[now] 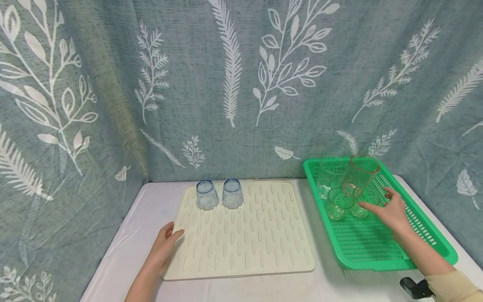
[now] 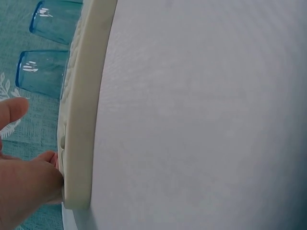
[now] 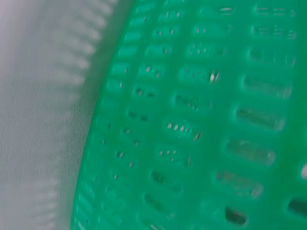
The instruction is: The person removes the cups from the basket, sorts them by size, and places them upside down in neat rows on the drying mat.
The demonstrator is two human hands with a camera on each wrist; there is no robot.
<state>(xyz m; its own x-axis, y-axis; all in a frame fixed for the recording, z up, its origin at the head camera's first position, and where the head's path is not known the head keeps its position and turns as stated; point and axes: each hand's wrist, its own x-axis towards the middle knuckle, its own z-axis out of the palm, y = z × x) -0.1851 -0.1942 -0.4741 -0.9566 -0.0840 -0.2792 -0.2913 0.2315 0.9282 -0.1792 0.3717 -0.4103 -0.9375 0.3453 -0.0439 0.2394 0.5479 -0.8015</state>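
Observation:
My right hand [image 1: 394,212] reaches into the green basket [image 1: 333,247], thumb and fingers spread apart beside a short clear glass [image 1: 361,207]. Another short glass [image 1: 337,207] stands left of it. Behind them are a tall clear glass [image 1: 327,178] and a tall glass with a reddish rim [image 1: 363,174]. At the left edge of the cream drying mat [image 1: 264,235] is my left hand [image 1: 163,245], its thumb apart from the fingers. Two blue tumblers, a left one [image 1: 207,197] and a right one [image 1: 232,195], stand on the mat's back part. The right wrist view shows only the basket's slotted side [image 3: 182,120].
A white cloth [image 1: 128,239] covers the table under mat and basket. Behind, a grey-green curtain [image 1: 188,105] with white leaf prints hangs down to the table's back edge. A black object [image 1: 415,288] sits by the right sleeve.

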